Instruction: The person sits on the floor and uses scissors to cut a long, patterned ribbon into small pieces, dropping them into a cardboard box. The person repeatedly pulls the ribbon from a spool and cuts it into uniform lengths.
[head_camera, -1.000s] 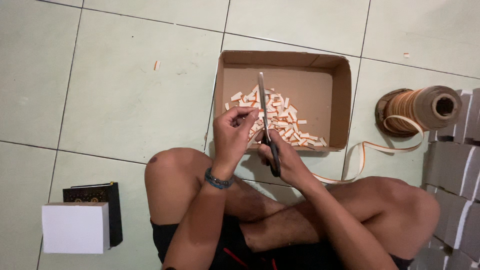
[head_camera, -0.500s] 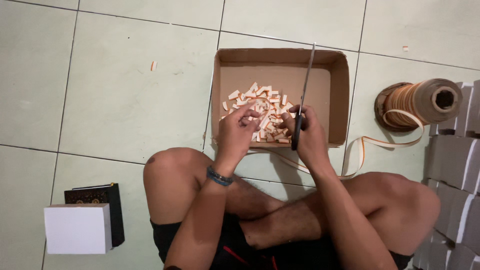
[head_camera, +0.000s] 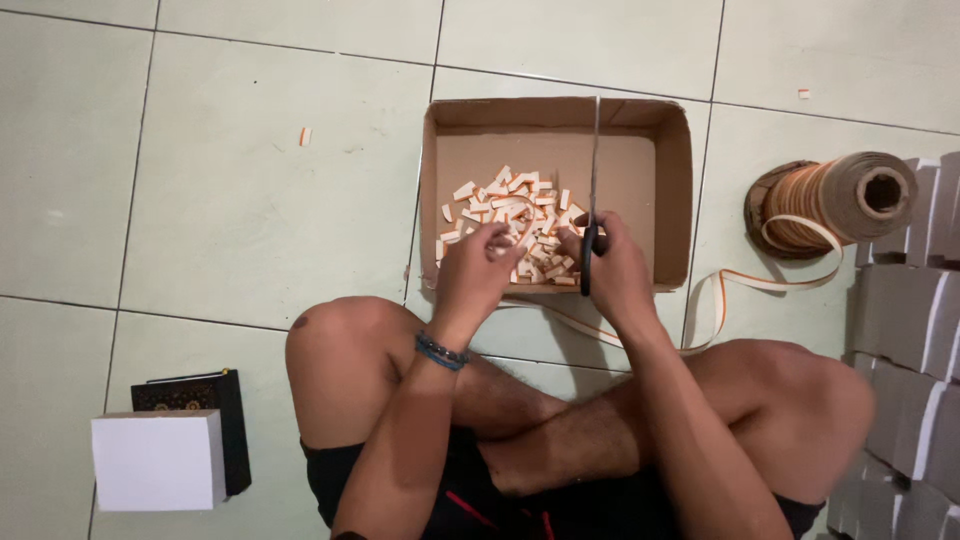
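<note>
- My right hand grips the scissors, blades upright over the box.
- My left hand pinches the ribbon close by; I could nick a finger.
- Pieces might scatter.

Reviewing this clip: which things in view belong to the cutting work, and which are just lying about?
In use:
- scissors in right hand
- left hand
- cardboard box
- cut pieces
- ribbon spool

Lying about:
- white box
- dark book
- stray piece
- stacked grey boxes
</note>
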